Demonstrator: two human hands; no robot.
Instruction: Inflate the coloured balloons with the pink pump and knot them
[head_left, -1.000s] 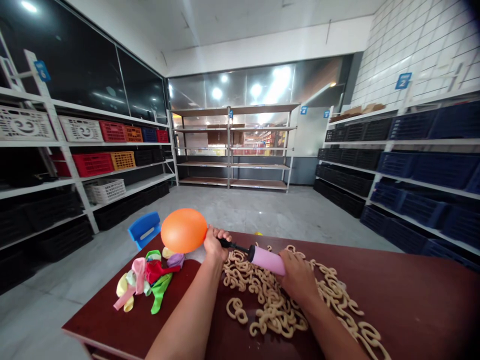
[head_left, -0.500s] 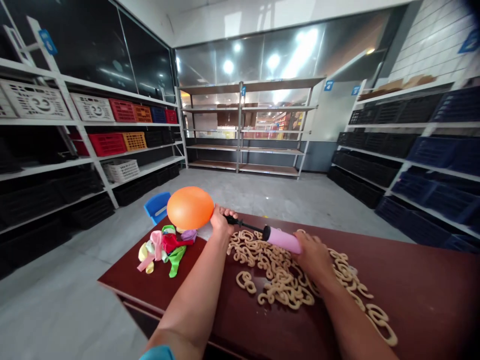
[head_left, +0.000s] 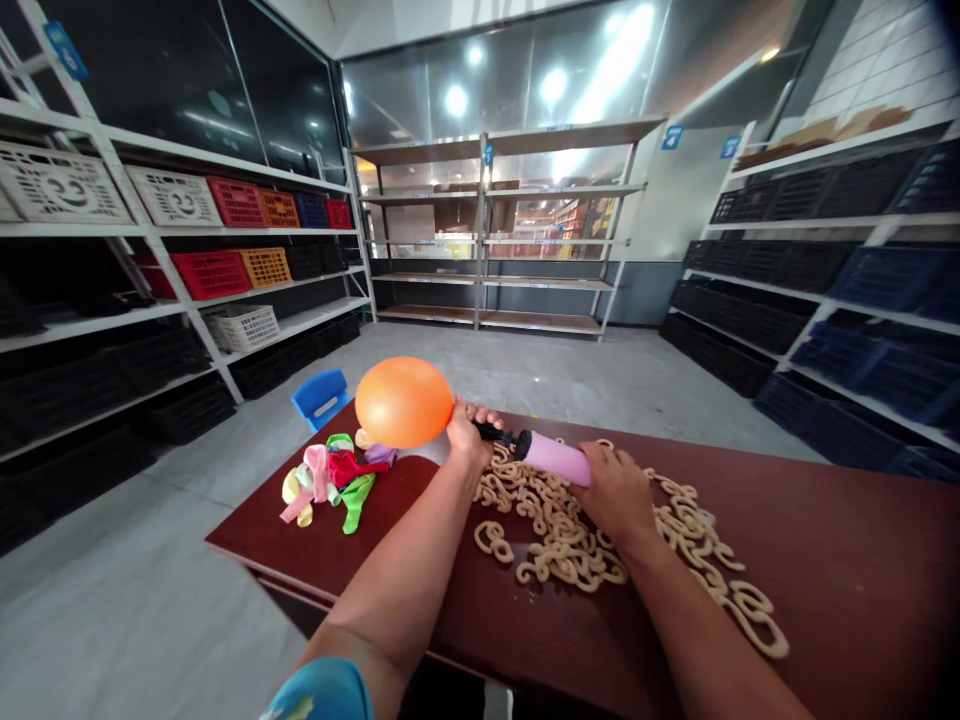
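An inflated orange balloon (head_left: 405, 402) stands out to the left of my left hand (head_left: 470, 432), whose fingers are closed round its neck and the black end of a hand balloon pump (head_left: 556, 459). My right hand (head_left: 616, 492) is wrapped round the far end of the pump's pink barrel. Only a short piece of black rod shows between my left hand and the barrel. Under the pump lies a spread of beige curled pieces (head_left: 570, 555), like loops and hooks. Limp balloons (head_left: 337, 480) in several colours lie heaped to the left of my left forearm.
The dark red-brown table (head_left: 840, 560) carries all of this. A blue chair (head_left: 321, 397) stands beyond its far left edge. Shelves with crates (head_left: 217, 275) line the left wall, dark crates (head_left: 780, 270) the right, and a metal rack (head_left: 480, 230) the back.
My hands have come closer together, and the black rod between them has grown shorter as it slid into the pink barrel. The balloon and my left hand have shifted right and up in view.
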